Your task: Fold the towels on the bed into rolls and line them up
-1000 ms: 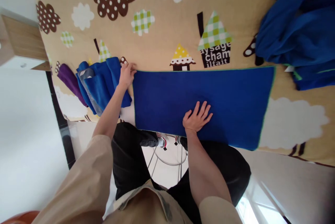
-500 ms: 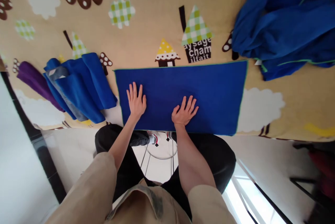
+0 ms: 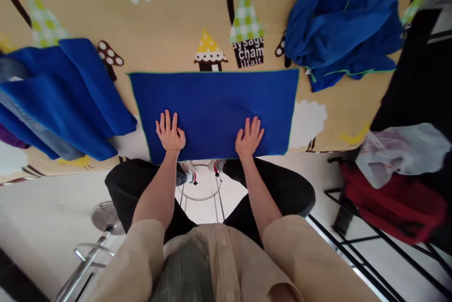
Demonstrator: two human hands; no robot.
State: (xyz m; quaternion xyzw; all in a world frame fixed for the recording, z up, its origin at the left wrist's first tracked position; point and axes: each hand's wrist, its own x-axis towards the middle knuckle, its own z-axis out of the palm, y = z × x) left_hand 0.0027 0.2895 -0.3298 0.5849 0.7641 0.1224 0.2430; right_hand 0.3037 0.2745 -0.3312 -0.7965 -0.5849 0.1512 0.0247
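Observation:
A blue towel with green edging lies spread flat as a wide rectangle on the patterned tablecloth, along the table's near edge. My left hand rests palm down on its left part, fingers spread. Toward the right part of the towel, my right hand lies flat too, fingers a little apart. A slight crease shows in the cloth above the right hand. Neither hand grips anything.
Folded blue cloths, with a grey one among them, lie to the left. A crumpled heap of blue cloth sits at the right. Beyond the table's right end are a red bag and a white plastic bag.
The view has shifted, bringing the bags at right into sight. On the towel, my right hand has moved slightly right and my left hand slightly nearer the near edge. Both stay flat.

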